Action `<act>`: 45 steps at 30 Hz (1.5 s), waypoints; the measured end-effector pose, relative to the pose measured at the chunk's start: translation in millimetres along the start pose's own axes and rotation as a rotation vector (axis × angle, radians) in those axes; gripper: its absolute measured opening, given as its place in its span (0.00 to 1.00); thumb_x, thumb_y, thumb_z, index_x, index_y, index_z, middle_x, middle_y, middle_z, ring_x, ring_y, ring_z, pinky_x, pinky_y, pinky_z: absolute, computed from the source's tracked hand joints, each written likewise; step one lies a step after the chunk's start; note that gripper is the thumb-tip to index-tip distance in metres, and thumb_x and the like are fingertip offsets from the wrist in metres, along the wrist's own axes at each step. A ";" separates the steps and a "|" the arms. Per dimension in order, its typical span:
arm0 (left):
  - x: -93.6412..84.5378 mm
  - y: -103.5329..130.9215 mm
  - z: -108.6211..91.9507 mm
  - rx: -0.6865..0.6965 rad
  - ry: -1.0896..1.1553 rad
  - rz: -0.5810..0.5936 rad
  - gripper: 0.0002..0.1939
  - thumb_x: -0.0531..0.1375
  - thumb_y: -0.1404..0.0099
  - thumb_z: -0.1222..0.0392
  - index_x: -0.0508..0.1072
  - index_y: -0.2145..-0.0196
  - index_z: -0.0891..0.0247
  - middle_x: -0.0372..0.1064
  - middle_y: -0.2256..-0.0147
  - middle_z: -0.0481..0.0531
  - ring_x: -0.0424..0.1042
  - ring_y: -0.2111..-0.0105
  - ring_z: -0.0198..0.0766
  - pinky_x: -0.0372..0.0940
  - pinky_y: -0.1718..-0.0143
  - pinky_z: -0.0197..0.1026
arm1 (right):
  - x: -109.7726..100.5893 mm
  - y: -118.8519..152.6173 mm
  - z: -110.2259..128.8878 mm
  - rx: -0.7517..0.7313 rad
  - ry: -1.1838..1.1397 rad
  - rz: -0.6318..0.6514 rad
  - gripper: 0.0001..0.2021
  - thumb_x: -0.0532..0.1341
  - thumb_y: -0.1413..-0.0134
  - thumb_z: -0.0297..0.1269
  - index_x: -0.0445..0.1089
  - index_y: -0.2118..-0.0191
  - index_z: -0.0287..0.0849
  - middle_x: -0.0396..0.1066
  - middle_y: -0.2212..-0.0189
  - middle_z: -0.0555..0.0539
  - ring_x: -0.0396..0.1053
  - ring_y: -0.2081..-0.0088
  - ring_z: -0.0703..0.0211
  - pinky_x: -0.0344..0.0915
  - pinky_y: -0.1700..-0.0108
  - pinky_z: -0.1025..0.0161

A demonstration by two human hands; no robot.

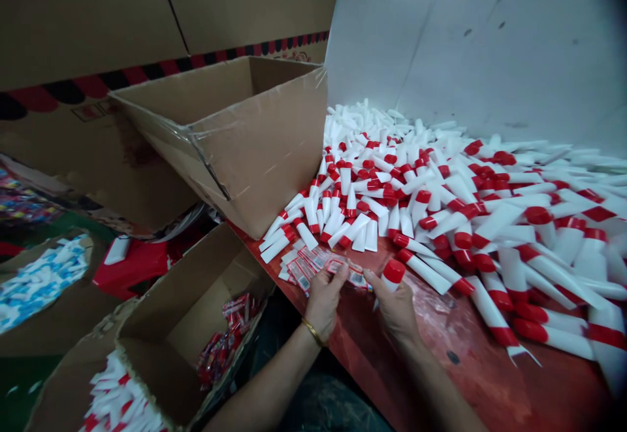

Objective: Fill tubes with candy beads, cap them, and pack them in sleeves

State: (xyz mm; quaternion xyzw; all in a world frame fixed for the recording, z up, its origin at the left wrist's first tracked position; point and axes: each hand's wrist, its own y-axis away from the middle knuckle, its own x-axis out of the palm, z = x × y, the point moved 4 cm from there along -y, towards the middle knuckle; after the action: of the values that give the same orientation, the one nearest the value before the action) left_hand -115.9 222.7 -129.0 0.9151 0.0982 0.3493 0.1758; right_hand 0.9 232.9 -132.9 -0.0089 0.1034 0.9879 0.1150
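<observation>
My left hand [324,302] is closed, pinching one end of a clear printed plastic wrapper [356,278] between thumb and fingers. My right hand [398,308] is wrapped round a white tube with a red cap [393,272], its cap pointing up. The right thumb is at the wrapper's other end; whether it grips the wrapper I cannot tell. Beyond the left hand lies a small pile of flat printed wrappers [298,268] on the red table [362,353]. Right beside the hands, loose red-capped white tubes [426,272] reach across the table.
A big heap of tubes [441,183] lies against the pale wall [470,46]. A cardboard box [264,144] stands at the table's left edge. Lower left, another open carton [171,314] holds wrapped red items [220,353]; further boxes contain white-and-red [120,399] and blue-and-white pieces [49,275].
</observation>
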 end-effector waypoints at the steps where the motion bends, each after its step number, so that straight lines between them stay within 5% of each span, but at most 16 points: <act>1: -1.3 -1.8 0.2 0.009 -0.006 -0.016 0.17 0.64 0.49 0.49 0.71 0.71 0.67 0.68 0.78 0.48 0.67 0.77 0.32 0.62 0.67 0.38 | 0.7 0.4 0.3 0.004 0.012 0.026 0.18 0.66 0.63 0.48 0.61 0.82 0.40 0.60 0.87 0.54 0.57 0.83 0.65 0.54 0.81 0.67; 5: -9.6 -9.8 -3.1 0.003 0.036 -0.143 0.21 0.66 0.56 0.46 0.68 0.75 0.66 0.64 0.81 0.43 0.62 0.81 0.28 0.63 0.72 0.35 | -4.0 4.1 11.2 -0.054 0.114 0.146 0.18 0.62 0.57 0.49 0.60 0.82 0.41 0.57 0.90 0.54 0.56 0.85 0.66 0.53 0.83 0.68; 11: -11.6 -8.8 -8.2 -0.003 0.099 -0.191 0.23 0.67 0.58 0.45 0.66 0.74 0.65 0.64 0.79 0.43 0.63 0.80 0.28 0.62 0.74 0.33 | -19.5 23.3 42.0 -0.401 0.429 0.250 0.13 0.53 0.47 0.46 0.65 0.69 0.40 0.62 0.81 0.53 0.59 0.81 0.65 0.57 0.79 0.68; 17: -14.1 -6.9 -1.4 0.142 -0.113 -0.144 0.19 0.62 0.50 0.45 0.66 0.76 0.66 0.59 0.81 0.43 0.59 0.80 0.28 0.60 0.73 0.33 | -21.1 32.2 60.5 -0.744 0.578 -0.011 0.06 0.61 0.52 0.36 0.64 0.67 0.42 0.66 0.75 0.51 0.65 0.75 0.63 0.64 0.72 0.67; 22: -16.2 -5.7 -3.6 0.195 -0.271 -0.130 0.18 0.60 0.47 0.46 0.65 0.76 0.66 0.60 0.80 0.44 0.59 0.78 0.29 0.59 0.73 0.33 | -9.8 25.6 61.8 -0.856 0.604 0.246 0.09 0.59 0.52 0.29 0.65 0.61 0.43 0.70 0.65 0.48 0.69 0.65 0.59 0.66 0.61 0.63; 26: -16.1 -3.7 -2.0 0.179 -0.331 -0.116 0.19 0.60 0.47 0.45 0.65 0.77 0.66 0.61 0.81 0.44 0.60 0.79 0.29 0.58 0.75 0.34 | -8.3 25.5 58.1 -0.943 0.584 0.276 0.09 0.57 0.51 0.28 0.66 0.61 0.43 0.71 0.67 0.49 0.70 0.67 0.60 0.67 0.65 0.65; 29: -13.4 -1.8 0.9 0.154 -0.374 -0.059 0.19 0.59 0.46 0.45 0.68 0.77 0.67 0.63 0.81 0.47 0.62 0.79 0.31 0.59 0.75 0.34 | -11.3 24.3 56.2 -0.921 0.504 0.088 0.05 0.58 0.51 0.29 0.67 0.65 0.42 0.71 0.71 0.49 0.69 0.71 0.62 0.67 0.69 0.66; 33: -12.8 -0.6 -1.2 0.165 -0.301 -0.092 0.19 0.60 0.47 0.45 0.70 0.76 0.67 0.66 0.79 0.48 0.64 0.77 0.32 0.61 0.73 0.35 | -14.1 18.8 53.4 -0.687 0.480 -0.045 0.05 0.60 0.50 0.37 0.67 0.69 0.41 0.69 0.76 0.50 0.67 0.75 0.62 0.65 0.72 0.66; 36: -15.7 -2.0 -1.8 0.138 -0.153 -0.162 0.20 0.62 0.51 0.44 0.69 0.76 0.66 0.65 0.79 0.46 0.63 0.77 0.31 0.61 0.74 0.34 | -19.1 17.1 54.1 -0.547 0.539 0.020 0.10 0.61 0.52 0.43 0.66 0.68 0.41 0.68 0.76 0.50 0.65 0.75 0.61 0.64 0.71 0.65; 41: -18.2 -3.5 0.3 0.113 -0.082 -0.195 0.20 0.64 0.52 0.45 0.67 0.76 0.66 0.64 0.78 0.45 0.64 0.78 0.30 0.61 0.74 0.33 | -24.1 30.8 54.5 -0.465 0.557 0.310 0.13 0.51 0.44 0.44 0.63 0.58 0.41 0.67 0.73 0.50 0.64 0.75 0.62 0.62 0.74 0.67; 45: -14.7 -2.0 -2.2 0.133 -0.072 -0.161 0.19 0.64 0.51 0.46 0.66 0.76 0.66 0.63 0.79 0.44 0.62 0.78 0.28 0.61 0.75 0.32 | -22.6 39.8 53.8 -0.466 0.708 0.318 0.12 0.51 0.43 0.42 0.64 0.59 0.42 0.70 0.70 0.49 0.68 0.71 0.60 0.64 0.69 0.65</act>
State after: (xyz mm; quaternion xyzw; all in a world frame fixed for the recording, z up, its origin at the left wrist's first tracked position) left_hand -128.3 220.7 -137.1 0.9260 0.1880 0.2934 0.1454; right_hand 14.1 201.0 -71.2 -0.3559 -0.0888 0.9263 -0.0858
